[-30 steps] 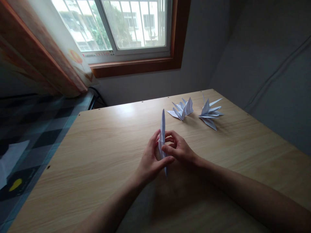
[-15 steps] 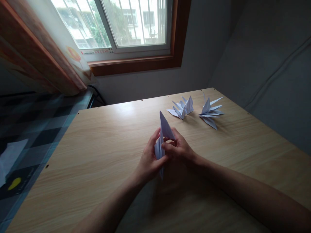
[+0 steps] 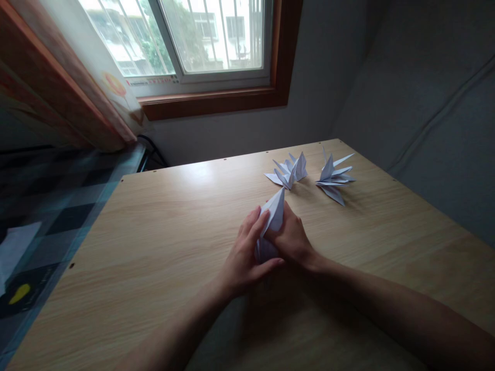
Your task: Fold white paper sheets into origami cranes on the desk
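Observation:
A folded piece of white paper (image 3: 274, 210) is between my two hands above the middle of the table, its pointed tip leaning up and to the right. My left hand (image 3: 247, 253) grips it from the left, fingers laid along its side and thumb stretched across the near side. From the right, my right hand (image 3: 292, 234) is closed on the paper; most of its fingers are hidden behind the folds. Farther back stand white origami pieces with several pointed flaps, one group (image 3: 288, 172) just beyond my hands and another (image 3: 334, 178) to its right.
The wooden table (image 3: 162, 221) spreads under my arms, with small dark holes along its edges. At left lies a checked cloth (image 3: 69, 206) with a white sheet (image 3: 17, 247) on it. A curtain (image 3: 77, 77) and a barred window (image 3: 216, 36) are behind the table.
The paper has tipped to the right and turned, its point now lower and nearer the origami. My left fingers have moved onto its face, and my right hand has rotated around it.

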`<state>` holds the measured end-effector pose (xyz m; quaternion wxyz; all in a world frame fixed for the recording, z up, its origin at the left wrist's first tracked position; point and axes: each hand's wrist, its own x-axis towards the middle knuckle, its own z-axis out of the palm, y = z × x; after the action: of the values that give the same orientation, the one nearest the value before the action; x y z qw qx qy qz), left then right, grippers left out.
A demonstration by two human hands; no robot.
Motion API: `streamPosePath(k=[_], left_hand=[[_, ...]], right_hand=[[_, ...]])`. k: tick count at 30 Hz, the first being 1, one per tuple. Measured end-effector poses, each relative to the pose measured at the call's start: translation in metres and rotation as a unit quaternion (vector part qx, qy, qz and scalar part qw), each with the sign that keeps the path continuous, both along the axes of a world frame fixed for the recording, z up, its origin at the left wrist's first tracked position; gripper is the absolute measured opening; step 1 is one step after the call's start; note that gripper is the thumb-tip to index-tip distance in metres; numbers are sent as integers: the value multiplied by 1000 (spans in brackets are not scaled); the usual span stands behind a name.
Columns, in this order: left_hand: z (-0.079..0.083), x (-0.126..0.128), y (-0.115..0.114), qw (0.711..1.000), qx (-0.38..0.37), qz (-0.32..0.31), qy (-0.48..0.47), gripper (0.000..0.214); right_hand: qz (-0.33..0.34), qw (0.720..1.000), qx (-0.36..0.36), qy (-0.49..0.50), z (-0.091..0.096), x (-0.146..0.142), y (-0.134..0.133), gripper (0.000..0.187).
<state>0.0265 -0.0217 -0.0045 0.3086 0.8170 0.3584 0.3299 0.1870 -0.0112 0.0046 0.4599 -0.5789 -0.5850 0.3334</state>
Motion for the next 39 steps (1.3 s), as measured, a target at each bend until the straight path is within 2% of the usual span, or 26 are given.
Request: streamPosePath(k=[3, 7, 10, 15, 18, 20, 22, 25, 28, 31, 34, 39], left_hand=[[-3, 1, 1, 999, -5, 17, -31, 87], [-8, -6, 9, 994, -12, 71, -79, 75], [-8, -17, 19, 994, 4, 84, -68, 72], [0, -37, 33, 996, 54, -4, 77, 57], [7, -40, 34, 974, 73, -73, 199, 47], [10, -39, 32, 960, 84, -91, 251, 43], [10, -37, 31, 954, 93, -81, 273, 42], [7, -34, 30, 949, 107, -50, 293, 42], [4, -32, 29, 937, 124, -31, 326, 57], [4, -32, 29, 923, 126, -41, 362, 71], [4, -31, 29, 915, 121, -34, 384, 69], [5, -29, 28, 914, 130, 3, 385, 61]], right_hand=[[4, 999, 7, -42, 0, 0, 0, 31], [46, 989, 104, -91, -7, 7, 7, 6], [117, 975, 170, -84, -13, 21, 17, 18], [248, 942, 178, -140, -17, 51, 31, 37], [327, 899, 186, -226, -12, 61, 33, 31], [351, 872, 194, -281, -8, 63, 33, 37], [343, 861, 205, -313, -5, 60, 31, 47], [302, 859, 209, -356, -4, 51, 22, 47], [272, 849, 182, -414, -4, 39, 9, 59], [280, 837, 138, -449, -5, 31, -4, 74], [291, 828, 101, -469, -7, 26, -10, 77], [295, 830, 82, -467, -8, 19, -12, 79]])
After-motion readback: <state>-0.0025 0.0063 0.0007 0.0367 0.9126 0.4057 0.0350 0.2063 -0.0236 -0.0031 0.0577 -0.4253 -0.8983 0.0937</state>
